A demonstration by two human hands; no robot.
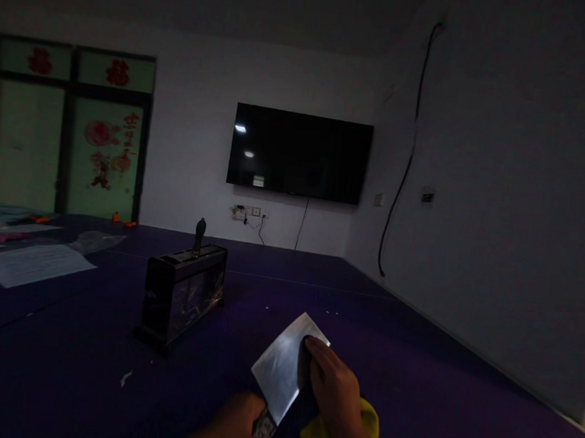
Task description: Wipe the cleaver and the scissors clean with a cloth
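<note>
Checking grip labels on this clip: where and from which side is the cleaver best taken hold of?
Grip the cleaver by its handle, coming from the near, lower end. Its broad blade slants up and away, so the handle points back at the person. The left hand wraps it there; the right hand rests on the blade face, beside a yellow cloth.

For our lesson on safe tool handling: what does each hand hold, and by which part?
The left hand grips a cleaver by its handle. The right hand rests fingers on the blade; a yellow cloth lies under it, grip unclear.
</note>
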